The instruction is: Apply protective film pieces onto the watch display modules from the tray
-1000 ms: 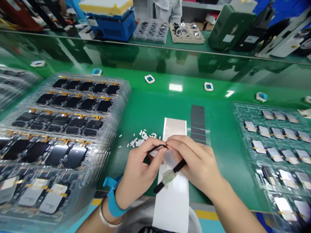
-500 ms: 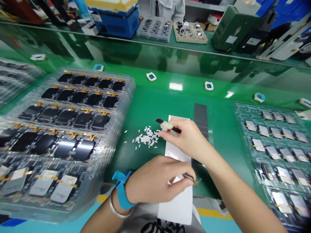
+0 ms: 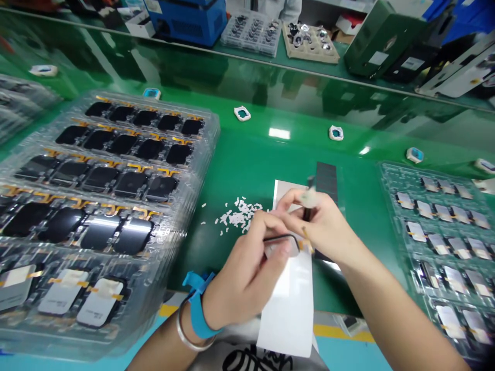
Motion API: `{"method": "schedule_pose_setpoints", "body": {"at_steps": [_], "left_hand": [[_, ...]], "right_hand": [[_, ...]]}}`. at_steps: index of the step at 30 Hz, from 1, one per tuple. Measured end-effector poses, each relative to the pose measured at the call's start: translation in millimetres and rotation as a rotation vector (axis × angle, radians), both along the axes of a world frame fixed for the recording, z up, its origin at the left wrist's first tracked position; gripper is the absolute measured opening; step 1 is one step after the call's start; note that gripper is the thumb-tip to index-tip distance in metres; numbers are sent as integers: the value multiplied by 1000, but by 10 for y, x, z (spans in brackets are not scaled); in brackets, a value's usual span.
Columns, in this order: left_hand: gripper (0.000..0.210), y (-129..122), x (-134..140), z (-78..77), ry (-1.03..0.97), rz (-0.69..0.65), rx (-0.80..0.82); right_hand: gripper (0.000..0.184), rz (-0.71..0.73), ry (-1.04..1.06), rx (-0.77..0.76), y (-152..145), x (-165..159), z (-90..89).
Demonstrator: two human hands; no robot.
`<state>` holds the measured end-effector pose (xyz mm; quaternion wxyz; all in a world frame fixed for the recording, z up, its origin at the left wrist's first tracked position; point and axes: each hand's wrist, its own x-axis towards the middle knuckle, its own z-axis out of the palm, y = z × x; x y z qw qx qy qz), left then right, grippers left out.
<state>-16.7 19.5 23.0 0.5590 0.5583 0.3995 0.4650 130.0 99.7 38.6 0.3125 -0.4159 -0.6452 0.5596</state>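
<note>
My left hand (image 3: 247,268), with a blue band and a bangle at its wrist, is closed round a small display module (image 3: 276,248). The module has a pale back, a dark rim and an orange flex cable (image 3: 307,241) at its right end. My right hand (image 3: 328,224) meets the left fingertips above the module. Pinched in it is a slim dark tool (image 3: 307,211) with a pale wrapping, its tip blurred or hidden. Under both hands lies a long white paper strip (image 3: 288,322). Small white slips (image 3: 240,215) are heaped just left of the strip.
Stacked clear trays (image 3: 211,134) of display modules fill the left side. On the right is another clear tray (image 3: 390,178) of silver-backed modules. A dark strip (image 3: 327,180) lies beyond my right hand. Several small white frames (image 3: 242,114) line the back below a shelf (image 3: 247,54).
My left hand has risen and turned, bringing the module into clearer view. My right hand has moved right and turned the tool more upright, and the two hands now meet.
</note>
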Motion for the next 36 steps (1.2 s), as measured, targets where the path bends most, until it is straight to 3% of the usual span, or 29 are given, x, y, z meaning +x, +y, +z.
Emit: {"method": "schedule_pose_setpoints", "body": {"at_steps": [3, 12, 16, 24, 32, 36], "left_hand": [[13, -19, 16, -73, -97, 156, -118], [16, -15, 23, -88, -54, 219, -163], [15, -15, 21, -105, -71, 206, -179], [18, -4, 10, -100, -112, 160, -225], [16, 12, 13, -151, -35, 152, -223], [11, 33, 0, -115, 83, 105, -135]], "right_hand": [[29, 3, 204, -243, -74, 59, -43], [26, 0, 297, -284, -101, 78, -116], [30, -30, 197, -257, -130, 80, -110], [17, -135, 63, 22, -204, 67, -85], [16, -127, 53, 37, -229, 40, -72], [29, -181, 102, 93, -155, 157, -44]]}}
